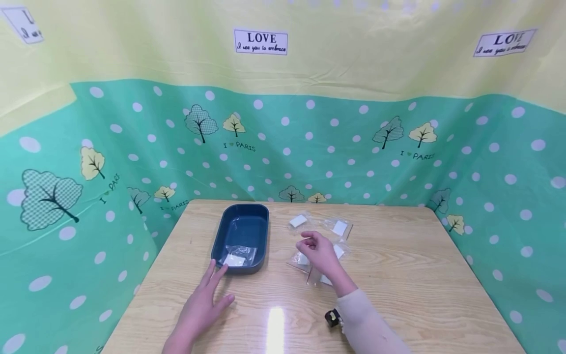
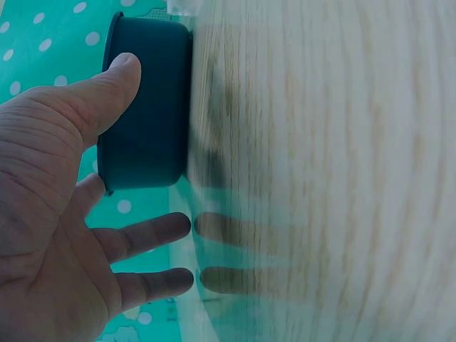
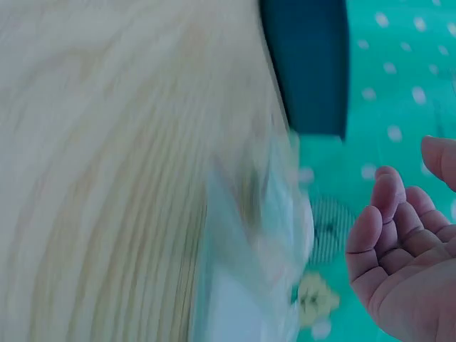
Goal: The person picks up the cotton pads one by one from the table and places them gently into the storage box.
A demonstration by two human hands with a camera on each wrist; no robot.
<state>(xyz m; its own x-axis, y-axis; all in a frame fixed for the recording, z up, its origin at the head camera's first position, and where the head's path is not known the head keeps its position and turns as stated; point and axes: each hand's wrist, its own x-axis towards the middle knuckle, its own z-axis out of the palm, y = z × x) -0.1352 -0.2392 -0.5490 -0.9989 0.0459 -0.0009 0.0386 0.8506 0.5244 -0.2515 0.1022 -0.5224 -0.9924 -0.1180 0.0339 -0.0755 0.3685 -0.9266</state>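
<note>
A dark blue rectangular tray (image 1: 242, 227) stands on the left of the table. Inside its near end lies a clear plastic bag (image 1: 240, 255) with a white piece in it. My left hand (image 1: 200, 307) has its fingers spread at the tray's near rim; in the left wrist view the thumb overlaps the tray wall (image 2: 149, 107). Over several similar clear bags (image 1: 302, 259), each with a white piece, hovers my right hand (image 1: 320, 253). Its fingers are loosely bent with nothing between them, as the right wrist view shows, above a blurred bag (image 3: 231, 303).
Further back on the wooden table (image 1: 398, 255) lie two more of these bags, one to the left (image 1: 298, 221) and one to the right (image 1: 340, 227). A small black device (image 1: 332, 318) sits by the right sleeve. A dotted green and yellow curtain (image 1: 309, 147) encloses the table's back and sides.
</note>
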